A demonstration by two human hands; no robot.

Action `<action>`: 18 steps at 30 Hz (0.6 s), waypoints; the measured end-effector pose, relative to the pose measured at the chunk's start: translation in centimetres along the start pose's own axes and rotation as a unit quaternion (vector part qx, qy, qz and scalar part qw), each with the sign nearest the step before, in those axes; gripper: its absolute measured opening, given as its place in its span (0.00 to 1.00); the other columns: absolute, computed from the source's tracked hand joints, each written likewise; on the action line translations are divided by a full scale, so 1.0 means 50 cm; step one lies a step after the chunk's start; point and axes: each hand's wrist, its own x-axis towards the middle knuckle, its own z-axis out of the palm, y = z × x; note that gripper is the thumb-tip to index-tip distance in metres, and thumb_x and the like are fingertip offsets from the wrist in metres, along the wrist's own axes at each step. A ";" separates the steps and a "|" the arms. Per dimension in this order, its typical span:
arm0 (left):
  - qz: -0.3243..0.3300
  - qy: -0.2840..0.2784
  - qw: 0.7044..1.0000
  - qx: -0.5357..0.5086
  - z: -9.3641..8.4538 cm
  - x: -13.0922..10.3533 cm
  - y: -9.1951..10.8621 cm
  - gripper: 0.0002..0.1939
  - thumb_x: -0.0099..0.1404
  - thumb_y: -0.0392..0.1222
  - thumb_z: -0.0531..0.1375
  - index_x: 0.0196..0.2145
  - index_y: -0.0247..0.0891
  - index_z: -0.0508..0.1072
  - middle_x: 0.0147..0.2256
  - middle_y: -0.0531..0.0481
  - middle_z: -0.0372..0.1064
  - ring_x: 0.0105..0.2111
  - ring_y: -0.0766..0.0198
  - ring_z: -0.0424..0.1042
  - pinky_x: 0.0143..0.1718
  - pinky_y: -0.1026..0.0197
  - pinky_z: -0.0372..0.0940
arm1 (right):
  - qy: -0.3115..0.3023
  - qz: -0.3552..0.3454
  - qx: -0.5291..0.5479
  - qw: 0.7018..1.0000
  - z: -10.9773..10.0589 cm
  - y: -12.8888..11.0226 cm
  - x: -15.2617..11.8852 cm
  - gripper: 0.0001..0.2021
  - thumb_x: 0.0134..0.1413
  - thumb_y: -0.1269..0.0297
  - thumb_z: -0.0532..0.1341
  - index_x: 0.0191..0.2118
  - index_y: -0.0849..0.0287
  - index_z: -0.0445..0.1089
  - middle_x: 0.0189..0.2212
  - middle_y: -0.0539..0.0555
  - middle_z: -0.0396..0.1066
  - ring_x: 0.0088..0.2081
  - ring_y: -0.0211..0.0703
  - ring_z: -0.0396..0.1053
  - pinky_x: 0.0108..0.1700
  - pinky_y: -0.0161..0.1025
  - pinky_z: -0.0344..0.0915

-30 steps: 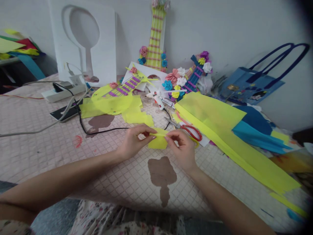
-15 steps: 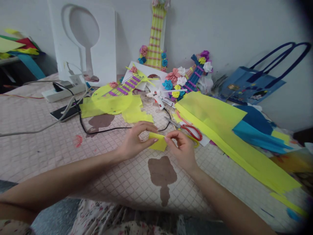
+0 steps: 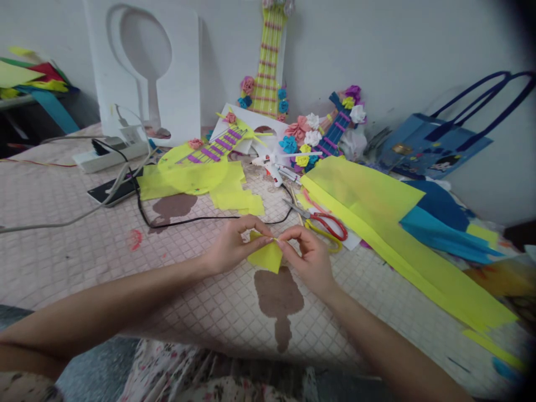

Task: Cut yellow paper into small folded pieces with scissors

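Note:
A small piece of yellow paper [image 3: 268, 258] hangs between my two hands above the tablecloth. My left hand [image 3: 237, 243] pinches its upper edge between thumb and fingers. Right beside it, my right hand [image 3: 307, 257] pinches the same edge at the upper right corner, the fingertips of both hands almost touching. Just beyond my right hand lie red-handled scissors [image 3: 330, 223] and a yellow-handled pair [image 3: 335, 243]. Farther back rests a white hot glue gun [image 3: 270, 167], its black cord running behind my hands.
Large yellow sheets [image 3: 377, 223] spread across the right, beside blue pieces [image 3: 448, 234] and a blue bag [image 3: 435, 145]. Flower-trimmed paper guitars [image 3: 221, 146] stand and lie at the back. A power strip [image 3: 111, 157] and a phone [image 3: 115, 190] are at the left.
My left hand has moved right, closer to my right hand, along the paper's upper edge. The yellow paper now hangs tilted, with its lower corner pointing down.

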 end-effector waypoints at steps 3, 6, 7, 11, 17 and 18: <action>-0.022 0.000 1.000 -0.013 -0.001 0.000 0.000 0.09 0.59 0.44 0.61 0.33 0.35 0.74 0.33 0.47 0.72 0.35 0.64 0.70 0.39 0.61 0.63 | 0.008 0.009 0.006 1.000 -0.001 0.003 -0.001 0.01 0.53 0.67 0.60 0.32 0.56 0.68 0.29 0.50 0.69 0.33 0.40 0.66 0.38 0.38 0.63; -0.053 0.002 0.998 -0.038 -0.003 0.004 -0.002 0.10 0.58 0.44 0.62 0.34 0.34 0.74 0.33 0.47 0.73 0.35 0.64 0.70 0.39 0.62 0.63 | 0.023 0.035 0.027 0.999 -0.003 0.005 0.000 0.01 0.52 0.66 0.60 0.32 0.56 0.68 0.29 0.50 0.69 0.33 0.40 0.66 0.38 0.38 0.63; -0.065 0.004 0.997 -0.050 -0.003 0.005 -0.002 0.10 0.58 0.45 0.62 0.33 0.34 0.74 0.32 0.47 0.73 0.34 0.64 0.70 0.38 0.62 0.63 | 0.027 0.043 0.038 0.998 -0.003 0.004 0.001 0.01 0.52 0.66 0.60 0.32 0.56 0.68 0.29 0.50 0.69 0.33 0.39 0.66 0.38 0.38 0.64; -0.106 0.010 0.989 -0.107 -0.003 0.009 0.000 0.10 0.57 0.45 0.63 0.28 0.33 0.73 0.27 0.49 0.71 0.28 0.68 0.68 0.32 0.65 0.63 | 0.031 0.074 0.076 0.994 -0.003 0.000 0.003 0.02 0.52 0.64 0.61 0.32 0.56 0.67 0.29 0.49 0.68 0.32 0.38 0.66 0.36 0.36 0.64; -0.152 0.019 0.965 -0.212 -0.001 0.012 0.003 0.10 0.58 0.44 0.62 0.29 0.33 0.73 0.27 0.52 0.70 0.27 0.71 0.67 0.30 0.68 0.62 | 0.048 0.107 0.110 0.987 -0.003 0.005 0.004 0.04 0.51 0.63 0.62 0.31 0.56 0.67 0.28 0.48 0.68 0.31 0.36 0.66 0.35 0.35 0.64; -0.157 0.022 0.962 -0.221 0.000 0.012 0.003 0.10 0.58 0.44 0.62 0.28 0.33 0.73 0.26 0.52 0.70 0.26 0.71 0.67 0.30 0.69 0.62 | 0.050 0.110 0.116 0.986 -0.003 0.006 0.005 0.04 0.51 0.63 0.62 0.31 0.56 0.67 0.28 0.48 0.68 0.31 0.36 0.66 0.35 0.35 0.64</action>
